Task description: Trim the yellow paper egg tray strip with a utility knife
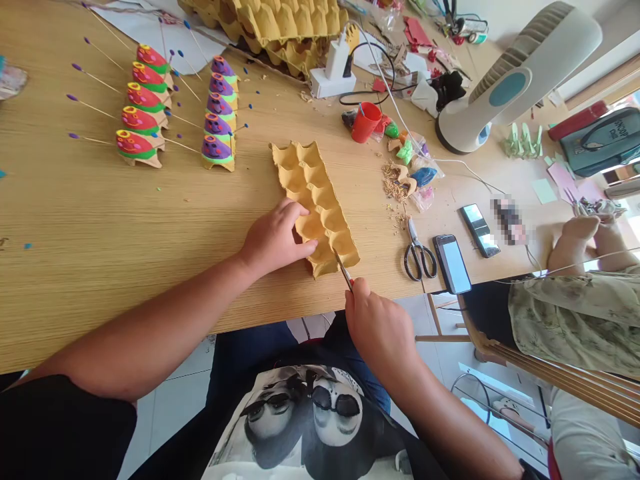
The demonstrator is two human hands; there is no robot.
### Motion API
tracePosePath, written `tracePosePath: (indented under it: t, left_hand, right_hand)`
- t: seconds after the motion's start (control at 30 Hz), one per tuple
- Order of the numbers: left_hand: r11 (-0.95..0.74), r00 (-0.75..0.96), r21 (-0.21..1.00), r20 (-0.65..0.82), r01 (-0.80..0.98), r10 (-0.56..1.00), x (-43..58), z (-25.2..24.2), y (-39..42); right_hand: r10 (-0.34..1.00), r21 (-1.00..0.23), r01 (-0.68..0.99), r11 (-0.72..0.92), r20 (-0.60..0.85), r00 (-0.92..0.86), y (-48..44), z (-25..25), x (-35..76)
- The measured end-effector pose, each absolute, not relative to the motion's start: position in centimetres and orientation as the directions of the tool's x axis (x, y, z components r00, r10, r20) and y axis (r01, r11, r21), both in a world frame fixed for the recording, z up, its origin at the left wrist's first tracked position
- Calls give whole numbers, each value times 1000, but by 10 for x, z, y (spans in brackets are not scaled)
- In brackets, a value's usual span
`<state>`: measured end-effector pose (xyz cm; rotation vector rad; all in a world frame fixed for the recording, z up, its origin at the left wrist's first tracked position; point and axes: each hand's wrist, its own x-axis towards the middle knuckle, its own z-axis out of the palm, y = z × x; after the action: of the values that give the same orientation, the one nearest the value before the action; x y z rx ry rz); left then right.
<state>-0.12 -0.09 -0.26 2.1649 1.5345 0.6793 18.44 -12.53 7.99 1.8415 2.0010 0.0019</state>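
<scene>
Steadies a yellow tray (306, 179) on the table (90, 227), close to the front edge, with the left hand (275, 241) loosely curved over its left side, thumb and forefinger well parted and resting on the cups rather than clenched. Wraps the right hand (380, 323) firmly round the handle of a cutter (343, 268), too much hidden in the fist to name as scissors or knife, and lays its point over the near end of the tray, by the ridge between the last two cups. Looks to be early in cutting: shows no loose yellow piece beside the tray and no slit clear enough to judge by. To the left, counts as apparently done five red pieces (141, 120) and five purple pieces (218, 125), ranged in two rows, all coloured and faced, with dark-tipped sticks (93, 72) reaching out around both rows. Seems to leave the tray wholly to do: largely whole, bare of colour, without sticks. Offers more of the same in a stack (285, 23) of uncut trays at the back, with scissors (420, 253) lying unused to the right and coloured packets (425, 176) near a red cup (367, 123) beyond.
</scene>
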Motion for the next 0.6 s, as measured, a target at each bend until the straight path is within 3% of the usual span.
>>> tracePosePath:
  t: [0.17,0.6]
  left_hand:
    - [-322,282,579,161,749,946,-1,-3,-1]
    - [-321,279,572,163,755,946,-2,-3,-1]
  right_hand:
    - [959,264,963,59,-283,19,-126,81,186]
    - [958,301,947,115,-286,-26,-126,81,183]
